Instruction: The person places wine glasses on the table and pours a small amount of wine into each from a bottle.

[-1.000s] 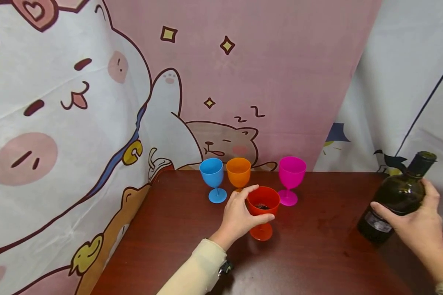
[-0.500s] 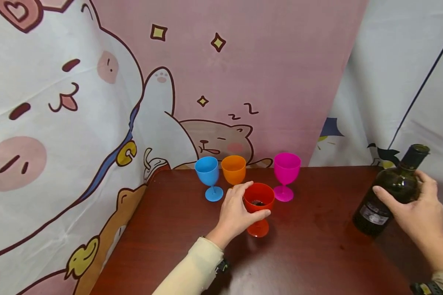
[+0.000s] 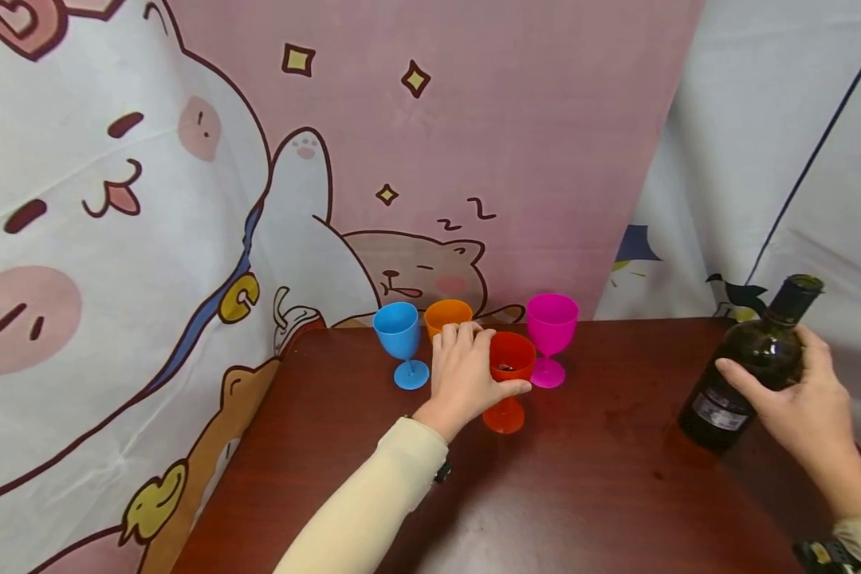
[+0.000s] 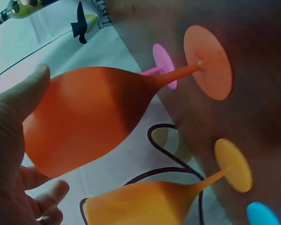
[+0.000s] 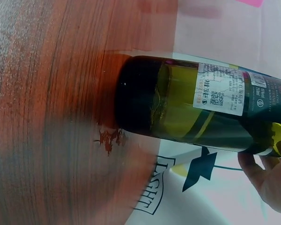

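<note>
My left hand [image 3: 466, 379] grips the bowl of a red goblet [image 3: 513, 368], thumb at the near side and fingers at the far side. A little dark liquid shows inside the goblet. In the left wrist view the goblet [image 4: 91, 115] looks orange-red; its foot is at or close to the tabletop, and I cannot tell if it touches. At the right, my right hand [image 3: 807, 402] grips a dark green wine bottle [image 3: 749, 367] around its upper body. The bottle leans slightly right, its mouth uncovered. Dark liquid fills its bottom in the right wrist view.
Behind the left hand stand a blue goblet [image 3: 398, 335] and an orange goblet [image 3: 446, 312], the latter partly hidden. A pink goblet [image 3: 551, 327] stands just behind the red one. The brown table [image 3: 581, 494] ends at a cartoon-printed cloth [image 3: 545, 159].
My left hand has carried the red goblet away from me, nearer the orange and pink goblets. The right hand keeps its hold on the bottle. The head view has shifted slightly.
</note>
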Demonstrator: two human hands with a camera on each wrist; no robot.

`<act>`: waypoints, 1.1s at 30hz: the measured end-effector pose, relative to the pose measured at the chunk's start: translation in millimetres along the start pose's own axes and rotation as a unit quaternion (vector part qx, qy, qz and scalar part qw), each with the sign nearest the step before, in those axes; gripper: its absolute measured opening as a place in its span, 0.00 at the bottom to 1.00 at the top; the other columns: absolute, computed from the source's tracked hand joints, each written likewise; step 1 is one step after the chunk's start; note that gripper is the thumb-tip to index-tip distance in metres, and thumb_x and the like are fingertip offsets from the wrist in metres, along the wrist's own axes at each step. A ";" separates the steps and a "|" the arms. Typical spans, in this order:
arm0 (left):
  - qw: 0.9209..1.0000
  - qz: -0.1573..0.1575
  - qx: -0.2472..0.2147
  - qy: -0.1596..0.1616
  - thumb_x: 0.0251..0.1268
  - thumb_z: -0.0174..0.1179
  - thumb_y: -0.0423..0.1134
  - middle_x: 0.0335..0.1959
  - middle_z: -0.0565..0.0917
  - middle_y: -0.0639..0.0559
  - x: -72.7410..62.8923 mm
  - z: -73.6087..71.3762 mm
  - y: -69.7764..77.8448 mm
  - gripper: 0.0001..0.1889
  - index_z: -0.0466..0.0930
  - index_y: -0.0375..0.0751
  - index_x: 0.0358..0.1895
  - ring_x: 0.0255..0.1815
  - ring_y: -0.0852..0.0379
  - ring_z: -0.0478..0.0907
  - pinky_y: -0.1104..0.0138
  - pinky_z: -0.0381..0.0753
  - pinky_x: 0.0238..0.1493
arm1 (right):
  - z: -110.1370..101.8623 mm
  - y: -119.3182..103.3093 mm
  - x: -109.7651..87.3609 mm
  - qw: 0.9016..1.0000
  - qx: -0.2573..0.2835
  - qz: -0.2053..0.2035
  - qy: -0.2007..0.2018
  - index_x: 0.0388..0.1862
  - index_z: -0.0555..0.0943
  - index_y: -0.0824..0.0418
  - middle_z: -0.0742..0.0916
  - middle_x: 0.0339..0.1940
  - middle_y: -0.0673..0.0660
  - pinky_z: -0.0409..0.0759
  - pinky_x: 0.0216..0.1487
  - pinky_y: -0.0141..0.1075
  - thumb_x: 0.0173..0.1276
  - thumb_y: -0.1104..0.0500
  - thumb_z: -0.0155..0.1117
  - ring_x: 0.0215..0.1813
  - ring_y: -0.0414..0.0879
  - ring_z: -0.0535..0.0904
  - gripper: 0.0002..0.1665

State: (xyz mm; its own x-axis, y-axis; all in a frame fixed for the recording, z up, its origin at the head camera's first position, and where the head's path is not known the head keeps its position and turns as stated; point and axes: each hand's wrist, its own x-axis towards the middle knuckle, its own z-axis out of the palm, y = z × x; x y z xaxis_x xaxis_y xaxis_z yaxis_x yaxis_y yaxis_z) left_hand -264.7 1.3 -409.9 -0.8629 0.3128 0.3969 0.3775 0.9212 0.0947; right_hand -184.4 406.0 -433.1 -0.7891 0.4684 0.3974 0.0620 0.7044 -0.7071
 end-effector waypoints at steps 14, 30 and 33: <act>0.997 -0.022 0.027 -0.064 0.53 0.70 0.78 0.82 0.62 0.46 55.3 5.5 3.6 0.46 0.80 0.49 0.67 0.82 0.42 0.54 0.42 0.55 0.84 | 0.1 0.7 -1.5 1.000 0.012 -0.007 -0.003 0.90 0.51 0.49 0.67 0.84 0.72 0.62 0.71 0.74 0.68 0.48 0.76 0.75 0.81 0.67 0.60; 0.991 -0.023 0.051 -0.121 0.57 0.72 0.72 0.85 0.63 0.46 83.3 4.6 7.3 0.50 0.70 0.50 0.79 0.86 0.40 0.53 0.40 0.50 0.87 | -2.4 3.3 -2.9 1.000 0.023 -0.012 -0.004 0.90 0.51 0.49 0.68 0.83 0.73 0.61 0.69 0.72 0.68 0.48 0.76 0.72 0.81 0.68 0.60; 0.992 0.004 0.055 -0.112 0.55 0.69 0.78 0.83 0.68 0.49 87.5 2.7 18.4 0.54 0.69 0.49 0.79 0.86 0.42 0.55 0.42 0.52 0.87 | -2.4 3.9 -2.7 1.000 0.027 -0.009 -0.001 0.90 0.51 0.48 0.68 0.83 0.71 0.61 0.74 0.67 0.68 0.49 0.76 0.73 0.78 0.68 0.60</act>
State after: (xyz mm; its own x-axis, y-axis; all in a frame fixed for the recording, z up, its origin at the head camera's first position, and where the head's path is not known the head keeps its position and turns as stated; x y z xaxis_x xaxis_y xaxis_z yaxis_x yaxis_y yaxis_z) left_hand -334.2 46.2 -375.9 -0.9174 0.3530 0.1838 0.3569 0.9341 -0.0128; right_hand -180.6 408.7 -435.5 -0.7916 0.4540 0.4090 0.0141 0.6827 -0.7305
